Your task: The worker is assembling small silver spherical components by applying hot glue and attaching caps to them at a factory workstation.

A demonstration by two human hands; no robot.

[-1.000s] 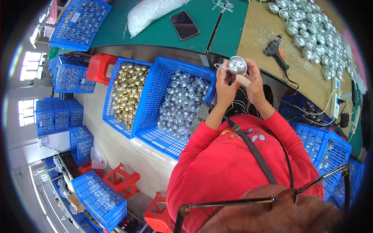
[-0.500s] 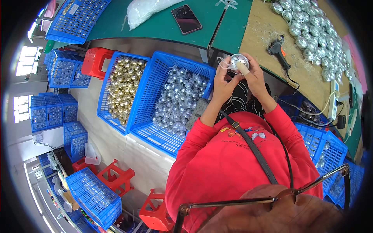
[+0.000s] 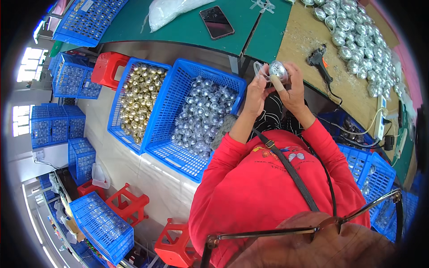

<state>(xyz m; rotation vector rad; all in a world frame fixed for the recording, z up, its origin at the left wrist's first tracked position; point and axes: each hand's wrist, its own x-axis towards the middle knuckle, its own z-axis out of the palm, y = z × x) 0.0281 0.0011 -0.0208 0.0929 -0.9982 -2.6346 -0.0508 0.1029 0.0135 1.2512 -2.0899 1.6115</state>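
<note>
Between both hands, over my lap at the table edge, is a silver ball ornament (image 3: 278, 69) with a pattern of small holes in its face. My right hand (image 3: 292, 91) wraps round its right side, the thumb, in a pale cover, pressed against its front. At the ball's left, my left hand (image 3: 258, 93) pinches a clear, loop-shaped piece (image 3: 259, 70); whether it is joined to the ball I cannot tell. A black glue gun (image 3: 319, 62) lies on the brown board to the right, near a heap of silver balls (image 3: 353, 38).
At my left are a blue crate (image 3: 172, 163) of silver balls and another blue crate (image 3: 117, 127) of gold ones. A phone (image 3: 217, 22) and a white plastic bag (image 3: 172, 11) lie on the green table (image 3: 134, 27). Red stools (image 3: 172, 243) stand on the floor. A power strip (image 3: 380, 120) is at right.
The silver ball has turned slightly in my fingers, so its holed face shows more to the front. My left hand and the clear loop have shifted a little. The view has tilted slightly.
</note>
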